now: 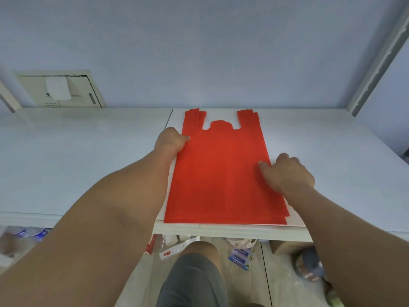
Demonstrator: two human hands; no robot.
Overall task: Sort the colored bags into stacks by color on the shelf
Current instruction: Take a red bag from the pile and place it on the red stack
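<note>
My left hand [171, 138] and right hand [287, 171] each grip an edge of the red bags [221, 173] stacked mid-shelf [88, 162]. Red looks started; no other colours visible.

light: even, soft, cool bluish cast | shadows: faint, dim zone under shelf [66, 165] near edge | glare: none | distortion: wide-angle bowing at left/right edges | focus: floor clutter [240, 254] near bottom blurred, overall soft
</note>
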